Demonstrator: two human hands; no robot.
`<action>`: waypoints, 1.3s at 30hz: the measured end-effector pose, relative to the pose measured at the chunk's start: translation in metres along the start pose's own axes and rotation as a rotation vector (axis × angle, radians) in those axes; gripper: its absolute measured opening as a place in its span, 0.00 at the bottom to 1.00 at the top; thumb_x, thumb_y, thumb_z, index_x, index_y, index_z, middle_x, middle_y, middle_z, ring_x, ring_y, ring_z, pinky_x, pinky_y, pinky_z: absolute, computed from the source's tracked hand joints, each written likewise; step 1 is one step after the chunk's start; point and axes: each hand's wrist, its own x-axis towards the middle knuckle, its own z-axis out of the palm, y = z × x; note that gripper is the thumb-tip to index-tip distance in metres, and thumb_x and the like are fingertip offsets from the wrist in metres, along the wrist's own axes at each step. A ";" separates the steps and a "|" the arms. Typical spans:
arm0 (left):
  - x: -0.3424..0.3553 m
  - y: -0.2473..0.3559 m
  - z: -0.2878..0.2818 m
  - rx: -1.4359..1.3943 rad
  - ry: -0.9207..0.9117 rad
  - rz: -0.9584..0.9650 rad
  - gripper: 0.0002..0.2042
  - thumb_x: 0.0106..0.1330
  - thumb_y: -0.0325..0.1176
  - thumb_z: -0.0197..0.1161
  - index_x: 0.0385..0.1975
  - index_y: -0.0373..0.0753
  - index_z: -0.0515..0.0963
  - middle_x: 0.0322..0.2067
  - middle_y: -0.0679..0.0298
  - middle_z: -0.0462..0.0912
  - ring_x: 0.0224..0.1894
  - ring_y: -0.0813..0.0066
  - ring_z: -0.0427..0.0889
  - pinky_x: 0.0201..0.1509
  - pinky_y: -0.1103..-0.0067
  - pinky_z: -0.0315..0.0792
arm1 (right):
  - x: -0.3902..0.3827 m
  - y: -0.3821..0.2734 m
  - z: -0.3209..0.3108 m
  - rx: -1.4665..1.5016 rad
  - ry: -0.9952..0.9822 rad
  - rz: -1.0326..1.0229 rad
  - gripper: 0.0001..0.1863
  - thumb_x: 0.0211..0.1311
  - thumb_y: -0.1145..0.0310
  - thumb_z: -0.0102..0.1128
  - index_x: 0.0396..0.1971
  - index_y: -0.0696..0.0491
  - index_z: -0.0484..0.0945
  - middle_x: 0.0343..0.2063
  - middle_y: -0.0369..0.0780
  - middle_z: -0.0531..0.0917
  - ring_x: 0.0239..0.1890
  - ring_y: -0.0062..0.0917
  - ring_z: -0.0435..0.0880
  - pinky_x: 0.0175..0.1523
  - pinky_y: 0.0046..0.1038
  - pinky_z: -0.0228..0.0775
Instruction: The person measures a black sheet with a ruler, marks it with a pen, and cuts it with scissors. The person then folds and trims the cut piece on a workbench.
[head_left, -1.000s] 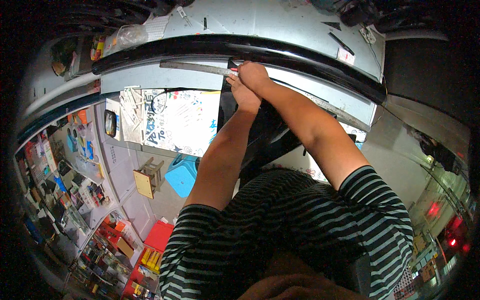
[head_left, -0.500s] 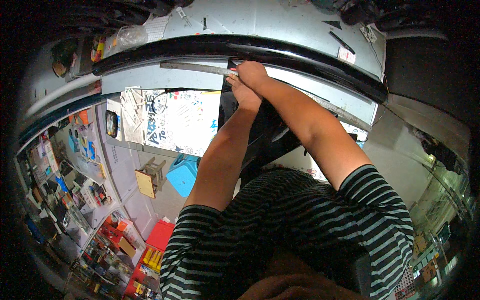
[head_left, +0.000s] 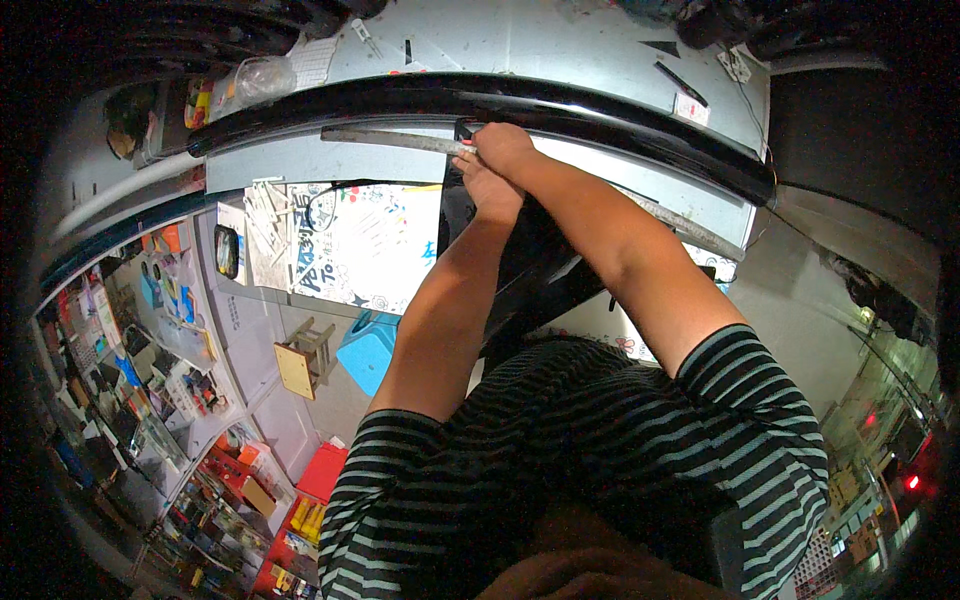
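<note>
A long grey metal ruler (head_left: 390,138) crosses a black glossy sheet (head_left: 515,240) on the bench, below a long black roll. My left hand (head_left: 484,188) reaches up to the ruler, its fingers stretched out and resting on it over the sheet. My right hand (head_left: 503,147) is closed just above and right of my left, at the same spot on the ruler, gripping a small red object that is mostly hidden by the fingers. My forearms cover part of the ruler's right portion and the sheet.
The black roll (head_left: 370,90) spans the bench's back. White printed boards (head_left: 370,250) with loose strips lie left of the sheet. A wooden stool (head_left: 295,365), blue stool (head_left: 365,355) and red case (head_left: 320,470) stand below. Cluttered shelves (head_left: 130,370) line the left; dark rolls fill the top corners.
The view has shifted very slightly. Both hands stay at nearly the same place on the ruler. Red lights at the far right vanished half a second ago and show again now.
</note>
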 end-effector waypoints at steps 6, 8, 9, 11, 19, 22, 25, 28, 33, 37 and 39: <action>-0.002 0.001 0.002 0.061 -0.042 -0.034 0.42 0.71 0.51 0.57 0.74 0.22 0.55 0.72 0.24 0.54 0.74 0.21 0.54 0.78 0.53 0.56 | 0.001 0.007 -0.003 -0.011 -0.087 0.036 0.16 0.68 0.57 0.60 0.40 0.52 0.90 0.43 0.48 0.90 0.46 0.44 0.90 0.51 0.45 0.83; -0.003 0.001 0.003 0.062 -0.017 -0.053 0.44 0.71 0.53 0.55 0.73 0.19 0.54 0.70 0.23 0.59 0.74 0.23 0.57 0.79 0.53 0.55 | 0.000 0.012 -0.003 -0.019 -0.080 0.002 0.16 0.69 0.58 0.59 0.41 0.52 0.90 0.44 0.48 0.90 0.46 0.44 0.90 0.52 0.45 0.83; -0.002 0.002 0.003 0.078 -0.020 -0.049 0.43 0.71 0.54 0.55 0.73 0.20 0.55 0.70 0.23 0.58 0.74 0.23 0.56 0.79 0.53 0.56 | -0.001 0.014 -0.003 -0.033 -0.086 -0.005 0.16 0.69 0.58 0.59 0.41 0.52 0.90 0.44 0.48 0.90 0.46 0.44 0.90 0.52 0.45 0.83; 0.002 0.003 0.002 0.145 -0.059 -0.047 0.43 0.72 0.55 0.54 0.74 0.22 0.55 0.71 0.23 0.56 0.75 0.23 0.55 0.79 0.53 0.56 | -0.002 0.018 -0.003 -0.029 -0.090 -0.007 0.16 0.69 0.58 0.59 0.42 0.52 0.90 0.44 0.48 0.90 0.47 0.44 0.90 0.52 0.44 0.83; 0.009 0.007 0.000 0.228 -0.257 -0.076 0.38 0.74 0.44 0.50 0.75 0.21 0.54 0.75 0.25 0.50 0.78 0.25 0.48 0.81 0.50 0.42 | -0.013 0.032 -0.003 -0.052 -0.104 -0.011 0.14 0.68 0.63 0.59 0.42 0.53 0.90 0.45 0.49 0.90 0.48 0.43 0.90 0.52 0.44 0.83; 0.014 0.006 0.009 0.300 -0.200 -0.058 0.38 0.74 0.47 0.51 0.73 0.19 0.58 0.73 0.27 0.55 0.77 0.25 0.51 0.81 0.48 0.43 | -0.020 0.037 -0.004 -0.062 -0.112 -0.021 0.14 0.67 0.64 0.60 0.42 0.53 0.90 0.45 0.48 0.90 0.48 0.43 0.90 0.52 0.44 0.83; 0.017 0.003 0.014 0.341 -0.196 -0.025 0.39 0.74 0.50 0.51 0.72 0.18 0.60 0.72 0.27 0.58 0.77 0.26 0.52 0.80 0.46 0.44 | -0.027 0.043 -0.005 -0.068 -0.116 -0.027 0.13 0.66 0.65 0.60 0.42 0.54 0.90 0.45 0.48 0.90 0.48 0.43 0.90 0.52 0.44 0.83; 0.016 0.005 0.007 0.298 -0.189 -0.047 0.40 0.73 0.50 0.53 0.71 0.18 0.60 0.72 0.27 0.58 0.77 0.26 0.52 0.81 0.46 0.44 | -0.033 0.049 -0.004 -0.048 -0.113 0.004 0.12 0.63 0.66 0.63 0.42 0.53 0.90 0.45 0.49 0.90 0.48 0.44 0.90 0.52 0.44 0.83; 0.010 0.016 -0.016 0.248 -0.268 -0.063 0.44 0.71 0.55 0.59 0.72 0.18 0.59 0.73 0.28 0.58 0.77 0.27 0.52 0.81 0.47 0.43 | -0.041 0.061 -0.002 -0.040 -0.120 0.031 0.12 0.60 0.67 0.67 0.43 0.51 0.89 0.43 0.49 0.89 0.48 0.46 0.89 0.51 0.45 0.82; 0.009 0.016 -0.020 0.218 -0.253 -0.088 0.49 0.70 0.62 0.59 0.72 0.19 0.58 0.73 0.28 0.58 0.78 0.29 0.52 0.81 0.49 0.45 | -0.049 0.070 0.001 -0.025 -0.106 0.042 0.12 0.63 0.68 0.62 0.43 0.51 0.89 0.43 0.49 0.89 0.48 0.45 0.90 0.51 0.45 0.83; 0.009 0.017 -0.020 0.226 -0.263 -0.087 0.50 0.70 0.64 0.58 0.73 0.19 0.58 0.73 0.29 0.57 0.78 0.31 0.52 0.81 0.49 0.45 | -0.054 0.073 0.004 -0.026 -0.074 0.042 0.12 0.65 0.68 0.59 0.42 0.52 0.90 0.44 0.50 0.90 0.48 0.44 0.90 0.52 0.45 0.83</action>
